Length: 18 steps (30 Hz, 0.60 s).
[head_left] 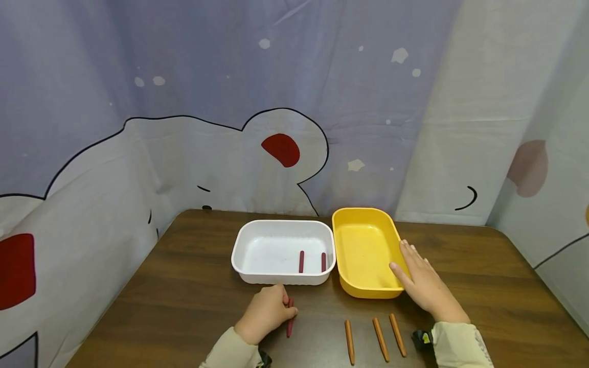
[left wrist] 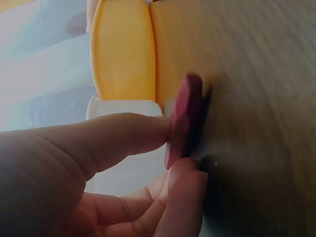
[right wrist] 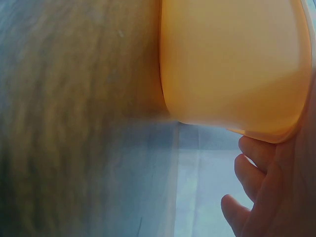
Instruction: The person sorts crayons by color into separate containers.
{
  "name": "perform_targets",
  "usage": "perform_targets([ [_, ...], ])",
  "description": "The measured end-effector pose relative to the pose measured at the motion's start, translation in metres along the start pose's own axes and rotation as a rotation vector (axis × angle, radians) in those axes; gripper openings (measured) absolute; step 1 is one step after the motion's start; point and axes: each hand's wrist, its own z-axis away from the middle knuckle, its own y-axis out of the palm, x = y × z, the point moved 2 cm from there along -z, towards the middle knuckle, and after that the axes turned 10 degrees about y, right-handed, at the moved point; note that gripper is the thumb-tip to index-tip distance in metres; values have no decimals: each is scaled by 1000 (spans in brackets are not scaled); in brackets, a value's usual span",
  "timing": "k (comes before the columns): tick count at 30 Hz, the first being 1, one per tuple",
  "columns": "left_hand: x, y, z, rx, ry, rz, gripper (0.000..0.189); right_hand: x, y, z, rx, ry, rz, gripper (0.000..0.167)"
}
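From my station I see the left hand [head_left: 266, 313] pinching a stick [left wrist: 186, 108], dark red, slim and faceted, just in front of the white tray [head_left: 273, 253]. The right hand [head_left: 428, 286], thumb spread from fingers, touches the yellow tray [head_left: 363, 250] beside it. Brown wood-grain worktop [head_left: 184, 286]; lilac-and-white cloth [head_left: 207, 61] behind the white tray.
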Motion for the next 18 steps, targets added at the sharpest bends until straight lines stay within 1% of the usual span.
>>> perform_targets([
  [6, -1, -1, 1, -8, 32, -9, 21, 0, -1, 0, 12, 9, -1, 76],
  [13, -2, -2, 2, -29, 50, -15, 17, 1, -1, 0, 12, 13, -2, 76],
  [16, -1, -2, 1, -33, 58, 0, 18, 2, -1, 1, 9, 7, -3, 76],
  [18, -1, -2, 1, -24, 60, 37, 15, 2, -2, 1, 9, 6, -5, 76],
])
